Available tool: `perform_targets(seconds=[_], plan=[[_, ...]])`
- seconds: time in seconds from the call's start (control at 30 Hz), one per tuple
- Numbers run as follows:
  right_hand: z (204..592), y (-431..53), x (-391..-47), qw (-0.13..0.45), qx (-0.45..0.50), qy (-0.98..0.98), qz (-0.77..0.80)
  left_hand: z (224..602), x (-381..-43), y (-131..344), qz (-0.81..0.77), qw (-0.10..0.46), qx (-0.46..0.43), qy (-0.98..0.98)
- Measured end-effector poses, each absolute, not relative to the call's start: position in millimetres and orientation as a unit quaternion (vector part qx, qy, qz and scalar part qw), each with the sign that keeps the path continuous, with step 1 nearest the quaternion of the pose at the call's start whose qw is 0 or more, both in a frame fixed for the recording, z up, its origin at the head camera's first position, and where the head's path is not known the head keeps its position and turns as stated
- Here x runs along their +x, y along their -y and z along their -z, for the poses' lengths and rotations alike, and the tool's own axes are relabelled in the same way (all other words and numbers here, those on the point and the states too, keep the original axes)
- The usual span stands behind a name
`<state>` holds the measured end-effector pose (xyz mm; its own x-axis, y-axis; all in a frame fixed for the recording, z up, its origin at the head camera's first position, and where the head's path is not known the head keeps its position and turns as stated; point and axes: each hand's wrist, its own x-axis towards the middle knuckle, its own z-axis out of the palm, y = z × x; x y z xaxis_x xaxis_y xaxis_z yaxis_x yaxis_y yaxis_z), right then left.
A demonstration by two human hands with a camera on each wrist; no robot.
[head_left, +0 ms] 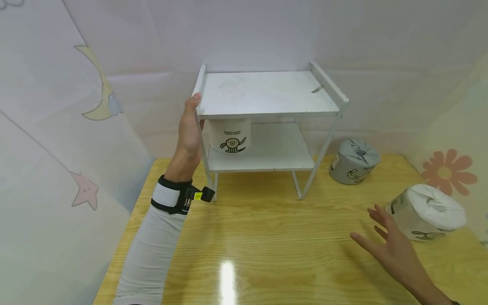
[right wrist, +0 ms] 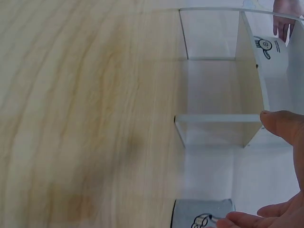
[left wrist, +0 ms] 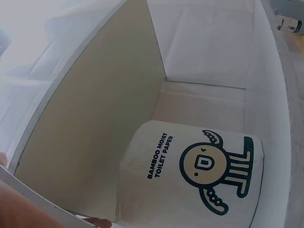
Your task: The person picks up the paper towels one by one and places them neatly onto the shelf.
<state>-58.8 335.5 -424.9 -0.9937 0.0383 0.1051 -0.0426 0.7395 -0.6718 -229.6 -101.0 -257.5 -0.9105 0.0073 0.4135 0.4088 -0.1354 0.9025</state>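
Observation:
My left hand grips the left side of a white two-tier shelf rack, thumb over the side rail and fingertips showing past the frame. Under the top board, at the left of the lower board, stands a white toilet paper roll; its printed side with a cartoon figure fills much of the left wrist view. My right hand is held over the table with fingers spread and nothing in them. Just beyond it sits another white-wrapped toilet paper roll.
A grey-wrapped roll stands on the wooden table by the rack's right leg. Pale sheet walls with printed shapes close off the back and sides. The rack's thin legs stand on the table near the back.

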Motion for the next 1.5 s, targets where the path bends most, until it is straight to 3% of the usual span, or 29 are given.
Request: perform_targets(seconds=[0.43, 0.63, 0.87, 1.23, 1.5], plan=[[437.7, -382.5, -37.4, -0.031, -0.103, 0.946, -0.307, 258.1, -232.8, 102.5, 0.733, 0.134, -0.161, 0.647], [439.6, -400.0, -33.0, -0.008, -0.115, 0.956, -0.27, 256.6, -229.4, 103.8, 0.737, 0.138, -0.157, 0.643], [441.1, -420.6, -25.5, -0.053, -0.172, 0.949, -0.259, 258.0, -229.7, 102.2, 0.733, 0.127, -0.155, 0.651], [450.0, -451.1, -28.3, 0.004, -0.235, 0.943, -0.237, 255.7, -229.1, 103.2, 0.738, 0.128, -0.155, 0.644], [450.7, -466.6, -35.6, -0.045, -0.283, 0.918, -0.276, 257.2, -228.7, 103.4, 0.732, 0.125, -0.149, 0.653]])
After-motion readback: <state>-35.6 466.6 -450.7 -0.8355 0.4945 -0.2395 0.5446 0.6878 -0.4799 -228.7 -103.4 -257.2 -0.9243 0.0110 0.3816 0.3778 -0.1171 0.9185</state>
